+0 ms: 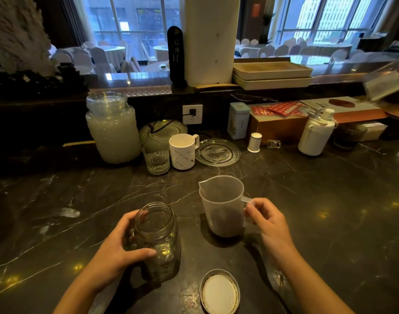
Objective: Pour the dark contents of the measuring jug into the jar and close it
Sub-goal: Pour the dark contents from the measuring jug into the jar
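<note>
A clear plastic measuring jug [222, 205] stands upright on the dark marble counter, its lower part dark with contents and its spout pointing far left. My right hand [269, 223] pinches the jug's handle on its right side. To the left, an open clear glass jar [158, 239] stands on the counter, and my left hand [117, 248] wraps around its left side, thumb across the front. The jar's round metal lid [219, 292] lies upside down near the counter's front edge, below the jug, untouched.
Behind stand a large glass jar of pale liquid [113, 130], a ribbed glass [156, 159], a white mug [182, 151], a glass plate [217, 152], a small white shaker [254, 142] and a white bottle [315, 133]. Boxes and stacked trays [272, 75] line the back ledge.
</note>
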{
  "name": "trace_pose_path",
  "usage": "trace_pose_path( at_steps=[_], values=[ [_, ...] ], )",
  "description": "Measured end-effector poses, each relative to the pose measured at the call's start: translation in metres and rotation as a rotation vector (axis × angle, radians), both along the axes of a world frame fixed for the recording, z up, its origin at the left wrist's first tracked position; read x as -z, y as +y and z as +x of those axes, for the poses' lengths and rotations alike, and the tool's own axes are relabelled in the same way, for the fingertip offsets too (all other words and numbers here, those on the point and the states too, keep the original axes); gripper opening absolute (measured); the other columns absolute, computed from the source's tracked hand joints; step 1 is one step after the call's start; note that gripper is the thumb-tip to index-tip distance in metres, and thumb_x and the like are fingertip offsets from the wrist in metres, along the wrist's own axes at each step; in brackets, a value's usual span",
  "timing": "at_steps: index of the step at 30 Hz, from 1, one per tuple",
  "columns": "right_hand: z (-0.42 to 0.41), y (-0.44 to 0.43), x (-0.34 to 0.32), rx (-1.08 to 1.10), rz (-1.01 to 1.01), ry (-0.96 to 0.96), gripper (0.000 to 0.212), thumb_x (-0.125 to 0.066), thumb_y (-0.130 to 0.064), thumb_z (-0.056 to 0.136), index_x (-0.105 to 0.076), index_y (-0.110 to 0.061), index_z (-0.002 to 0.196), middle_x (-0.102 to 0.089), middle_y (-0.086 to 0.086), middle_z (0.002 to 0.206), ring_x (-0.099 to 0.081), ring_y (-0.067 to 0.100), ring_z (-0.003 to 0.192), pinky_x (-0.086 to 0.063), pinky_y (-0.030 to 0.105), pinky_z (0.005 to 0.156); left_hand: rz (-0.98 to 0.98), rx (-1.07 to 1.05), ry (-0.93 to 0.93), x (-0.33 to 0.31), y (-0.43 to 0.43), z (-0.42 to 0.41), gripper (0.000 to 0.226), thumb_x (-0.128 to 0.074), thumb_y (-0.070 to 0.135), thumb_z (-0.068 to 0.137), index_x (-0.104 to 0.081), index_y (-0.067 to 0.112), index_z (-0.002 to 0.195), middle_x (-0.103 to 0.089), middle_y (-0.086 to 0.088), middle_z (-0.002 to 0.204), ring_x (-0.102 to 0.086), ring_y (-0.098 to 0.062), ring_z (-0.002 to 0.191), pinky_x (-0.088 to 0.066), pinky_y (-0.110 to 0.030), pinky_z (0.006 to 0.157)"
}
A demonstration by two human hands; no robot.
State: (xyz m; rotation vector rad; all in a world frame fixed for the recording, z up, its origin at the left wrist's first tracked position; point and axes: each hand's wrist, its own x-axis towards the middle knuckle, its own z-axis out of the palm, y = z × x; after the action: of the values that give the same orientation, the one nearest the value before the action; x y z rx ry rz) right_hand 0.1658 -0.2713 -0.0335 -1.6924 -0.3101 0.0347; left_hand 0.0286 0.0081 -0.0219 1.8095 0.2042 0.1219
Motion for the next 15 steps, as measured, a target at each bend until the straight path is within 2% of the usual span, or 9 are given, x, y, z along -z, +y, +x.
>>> trace_pose_path(
  at_steps=[3,5,8,10,13,15],
  values=[
    [0.000,0.007,-0.003,0.014,0.146,0.092,0.014,-0.052,-0.035,0.086,-0.064,-0.027,0.087,-0.066,-0.008,0.082,-0.060,0.002,0.076,-0.050,0.016,0.059,0.004,-0.009,0.002,0.001,0.000,-0.001,0.078,-0.085,0.042,0.043,-0.050,0.048,0.112,-0.061,0.027,0.115,-0.060,0.001,0.107,-0.048,-0.025,0.085],
    [0.002,0.010,-0.004,0.045,0.190,0.095,0.019,-0.049,-0.037,0.086,-0.063,-0.025,0.088,-0.066,-0.007,0.086,-0.060,0.006,0.080,-0.048,0.020,0.062,0.005,-0.015,0.011,0.002,0.001,-0.001,0.078,-0.085,0.045,0.042,-0.050,0.051,0.111,-0.060,0.029,0.114,-0.059,0.002,0.107,-0.047,-0.025,0.085],
    [0.005,0.012,-0.013,0.106,0.267,0.050,0.022,-0.054,-0.037,0.082,-0.062,-0.021,0.070,-0.062,-0.006,0.069,-0.057,0.008,0.067,-0.045,0.018,0.056,0.018,-0.016,0.030,0.003,0.002,0.000,0.078,-0.086,0.047,0.043,-0.049,0.053,0.111,-0.060,0.029,0.112,-0.058,0.002,0.109,-0.047,-0.026,0.087],
    [0.009,0.011,-0.020,0.148,0.348,0.086,0.028,-0.060,-0.040,0.075,-0.059,-0.020,0.056,-0.055,-0.003,0.055,-0.052,0.012,0.058,-0.044,0.022,0.054,0.030,-0.025,0.024,0.004,0.003,0.001,0.077,-0.086,0.044,0.044,-0.049,0.052,0.111,-0.061,0.027,0.114,-0.059,-0.001,0.109,-0.047,-0.029,0.090],
    [0.015,0.010,-0.030,0.150,0.361,0.094,0.030,-0.063,-0.040,0.071,-0.057,-0.018,0.050,-0.050,0.002,0.053,-0.046,0.021,0.058,-0.040,0.035,0.061,0.045,-0.034,0.019,0.006,0.003,0.002,0.077,-0.087,0.041,0.045,-0.050,0.052,0.111,-0.061,0.024,0.116,-0.059,-0.002,0.110,-0.047,-0.030,0.093],
    [0.018,0.012,-0.038,0.118,0.320,0.066,0.032,-0.063,-0.042,0.069,-0.055,-0.019,0.047,-0.048,-0.003,0.047,-0.044,0.016,0.052,-0.038,0.033,0.057,0.046,-0.047,0.020,0.009,0.004,0.001,0.080,-0.087,0.040,0.045,-0.049,0.049,0.115,-0.062,0.015,0.119,-0.059,-0.004,0.112,-0.047,-0.031,0.095]
  ],
)
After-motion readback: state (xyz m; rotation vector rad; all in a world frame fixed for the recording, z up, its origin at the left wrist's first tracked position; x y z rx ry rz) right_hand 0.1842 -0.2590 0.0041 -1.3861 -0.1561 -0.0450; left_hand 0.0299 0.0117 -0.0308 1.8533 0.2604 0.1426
